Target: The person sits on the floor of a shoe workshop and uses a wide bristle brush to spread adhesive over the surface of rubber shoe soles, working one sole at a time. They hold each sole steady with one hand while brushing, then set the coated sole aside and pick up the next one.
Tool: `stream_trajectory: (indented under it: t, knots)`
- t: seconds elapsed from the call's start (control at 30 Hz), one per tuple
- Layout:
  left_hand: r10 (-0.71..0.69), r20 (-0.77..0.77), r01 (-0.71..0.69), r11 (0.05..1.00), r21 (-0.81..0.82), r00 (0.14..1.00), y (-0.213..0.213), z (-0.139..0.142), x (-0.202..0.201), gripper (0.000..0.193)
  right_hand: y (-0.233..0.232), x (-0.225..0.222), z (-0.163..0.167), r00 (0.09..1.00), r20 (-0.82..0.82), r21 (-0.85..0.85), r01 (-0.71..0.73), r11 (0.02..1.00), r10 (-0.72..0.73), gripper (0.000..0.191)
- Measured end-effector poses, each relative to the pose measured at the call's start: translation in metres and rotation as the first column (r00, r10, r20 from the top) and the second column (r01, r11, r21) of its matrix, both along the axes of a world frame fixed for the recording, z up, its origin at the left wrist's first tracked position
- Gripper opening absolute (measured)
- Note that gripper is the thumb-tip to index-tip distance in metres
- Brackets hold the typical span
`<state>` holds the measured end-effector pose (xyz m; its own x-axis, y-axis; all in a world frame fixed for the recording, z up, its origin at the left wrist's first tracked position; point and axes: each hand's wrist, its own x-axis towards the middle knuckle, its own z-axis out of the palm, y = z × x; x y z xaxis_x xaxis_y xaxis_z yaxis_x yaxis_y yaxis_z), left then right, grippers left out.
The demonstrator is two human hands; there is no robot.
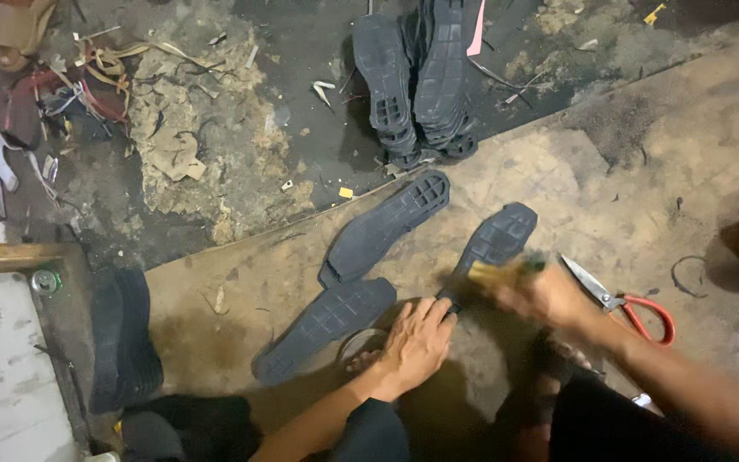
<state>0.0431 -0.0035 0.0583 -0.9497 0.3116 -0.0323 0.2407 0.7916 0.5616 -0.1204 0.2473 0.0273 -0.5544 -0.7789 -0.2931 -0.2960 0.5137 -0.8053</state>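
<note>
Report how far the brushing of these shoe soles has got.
In hand: the left hand pins one dark sole while the right hand moves a brush over it. Two soles lie beside it; their state is unclear. A stack of soles waits beyond.

Sole point(493, 244): dark grey rubber shoe sole, tread side up, grid of square lugs visible. Lies flat on a worn brown board, toe pointing far and right, heel near and left. Heel end pinned under the left hand point(421, 342).

Brush point(502, 272): small, pale yellowish bristles, blurred. Held in the right hand point(549, 298), bristle end touching the sole's near half, across its right edge.
</note>
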Motion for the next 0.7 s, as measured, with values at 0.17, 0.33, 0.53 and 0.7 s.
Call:
stream_trajectory:
  t: [0.17, 0.33, 0.53, 0.7]
  knots:
    - [-0.009, -0.006, 0.009, 1.0, 0.002, 1.0, -0.002, 0.006, 0.001, 0.04, 0.027, -0.104, 0.008, 0.806, -0.515, 0.118, 0.405, 0.907, -0.293, 0.019]
    - [-0.012, -0.026, 0.011, 1.0, -0.016, 1.0, 0.0, 0.011, -0.004, 0.038, 0.004, -0.037, 0.0, 0.941, -0.296, -0.036, 0.161, 0.986, -0.165, 0.03]
    - [0.003, 0.012, -0.004, 0.997, 0.082, 1.0, -0.01, 0.007, 0.003, 0.038, 0.017, -0.078, 0.002, 0.867, -0.459, 0.083, 0.259, 0.962, -0.194, 0.026]
    - [0.284, 0.713, -0.756, 0.393, 0.523, 0.641, 0.004, -0.014, 0.011, 0.055, 0.027, -0.089, 0.031, 0.773, -0.206, 0.122, 0.629, 0.768, -0.601, 0.039]
